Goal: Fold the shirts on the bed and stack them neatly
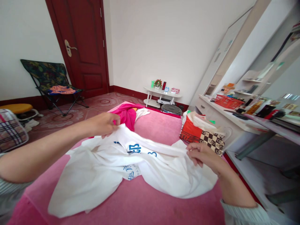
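Observation:
A white T-shirt point(98, 172) with blue lettering lies crumpled across a pink bed point(145, 206). My left hand point(104, 123) is closed in a pinch on the shirt's far left edge, lifting it a little. My right hand point(200, 153) is closed on the shirt's right edge, near the bed's right side. The cloth sags between the two hands. A magenta garment point(127, 114) lies just beyond my left hand at the far end of the bed.
A stack of folded cloth point(201, 131) in orange and chequered print sits at the bed's right edge. A dresser point(222, 117) with a red basket point(228, 100) and bottles stands to the right. A folding chair point(50, 81), a red door point(79, 43) and a small white table point(161, 93) lie beyond.

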Available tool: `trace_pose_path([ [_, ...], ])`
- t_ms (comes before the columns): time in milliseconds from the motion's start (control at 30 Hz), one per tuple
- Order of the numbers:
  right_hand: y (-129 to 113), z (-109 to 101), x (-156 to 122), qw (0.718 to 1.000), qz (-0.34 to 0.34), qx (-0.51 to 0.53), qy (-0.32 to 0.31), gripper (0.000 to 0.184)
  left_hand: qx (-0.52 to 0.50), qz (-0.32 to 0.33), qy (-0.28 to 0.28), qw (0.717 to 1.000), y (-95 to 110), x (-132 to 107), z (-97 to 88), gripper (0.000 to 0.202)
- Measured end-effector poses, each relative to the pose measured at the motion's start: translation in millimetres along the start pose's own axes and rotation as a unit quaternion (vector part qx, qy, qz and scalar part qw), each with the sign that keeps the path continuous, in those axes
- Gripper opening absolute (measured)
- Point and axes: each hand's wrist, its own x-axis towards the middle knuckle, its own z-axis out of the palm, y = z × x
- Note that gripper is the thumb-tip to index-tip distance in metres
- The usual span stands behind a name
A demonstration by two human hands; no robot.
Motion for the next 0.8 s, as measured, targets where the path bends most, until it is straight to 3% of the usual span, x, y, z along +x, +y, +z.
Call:
trace_pose_path([
  [67, -1, 6, 9, 0.980, -0.059, 0.107, 0.158, 0.031, -0.124, 0.029, 0.116, 0.985, 3, 15, 2.7, 0.017],
  [133, -1, 15, 18, 0.939, -0.129, 0.164, 0.273, 0.052, -0.182, 0.107, 0.219, 0.952, 1, 25, 17.5, 0.033],
  [200, -1, 24, 24, 0.932, -0.159, 0.152, 0.289, 0.070, -0.168, 0.160, 0.212, 0.949, -4, 26, 40.2, 0.048],
  [267, 0, 30, 23, 0.959, -0.145, 0.096, 0.223, 0.072, -0.112, 0.184, 0.111, 0.970, -11, 16, 64.5, 0.053],
  [367, 2, 36, 14, 0.992, -0.110, -0.037, 0.041, 0.062, 0.006, 0.194, -0.020, 0.981, -20, -9, 89.7, 0.060],
  [467, 1, 38, 6, 0.978, -0.065, -0.178, -0.091, 0.039, 0.107, 0.159, -0.060, 0.980, -18, -39, 86.8, 0.056],
  [533, -3, 35, 2, 0.970, -0.061, -0.216, -0.094, 0.016, 0.112, 0.149, -0.079, 0.979, -10, -60, 67.5, 0.039],
  [567, -8, 31, 0, 0.973, -0.074, -0.206, -0.070, 0.012, 0.093, 0.154, -0.087, 0.980, -6, -70, 53.9, 0.031],
  [633, -21, 22, -6, 0.983, -0.122, -0.131, 0.048, 0.014, 0.024, 0.180, -0.077, 0.980, 1, -88, 23.7, 0.017],
  [667, -28, 18, -10, 0.976, -0.149, -0.084, 0.134, 0.014, -0.011, 0.182, -0.027, 0.983, 3, -93, 9.4, 0.015],
  [733, -44, 13, -18, 0.931, -0.197, -0.015, 0.306, 0.014, -0.058, 0.159, 0.133, 0.976, 0, -95, -12.2, 0.018],
  [800, -53, 18, -22, 0.885, -0.231, -0.015, 0.403, 0.013, -0.026, 0.117, 0.265, 0.957, -11, -84, -19.5, 0.024],
])
